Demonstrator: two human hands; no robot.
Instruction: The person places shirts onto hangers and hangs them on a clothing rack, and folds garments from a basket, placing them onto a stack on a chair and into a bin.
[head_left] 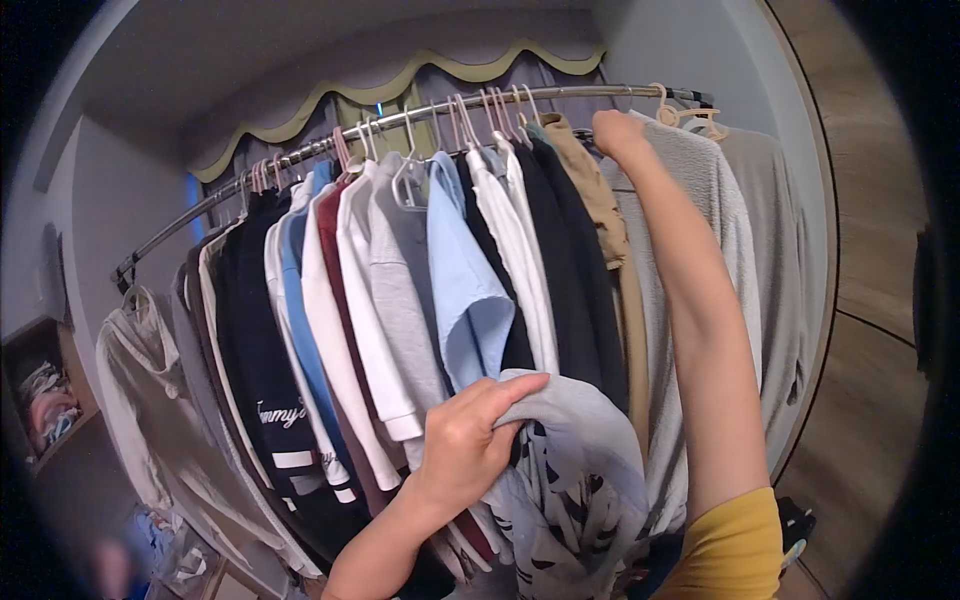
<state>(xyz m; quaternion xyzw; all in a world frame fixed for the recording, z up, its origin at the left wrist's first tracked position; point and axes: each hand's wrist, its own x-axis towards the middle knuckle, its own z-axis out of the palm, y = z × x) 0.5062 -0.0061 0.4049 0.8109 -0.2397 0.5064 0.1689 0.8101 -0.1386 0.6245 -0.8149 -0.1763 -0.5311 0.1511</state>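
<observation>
My left hand [465,440] is closed on the edge of a grey garment [590,425] with a dark pattern on its inner folds. The cloth hangs bunched in front of the clothes row. Up at the metal clothes rail [575,91], my right hand [618,135] is closed between a tan garment [590,185] and a light grey fleece garment [690,180]. Its fingers are partly hidden, and what they hold cannot be made out. A light blue shirt [465,290] hangs just behind my left hand, beside a white garment [515,250].
Several garments hang closely along the rail, including a black one with white lettering [280,410] and a beige hooded one [145,350] at the left end. A peach hanger [672,112] is near the right end. A wooden panel [870,220] stands at right; shelves [50,400] hold cloth at left.
</observation>
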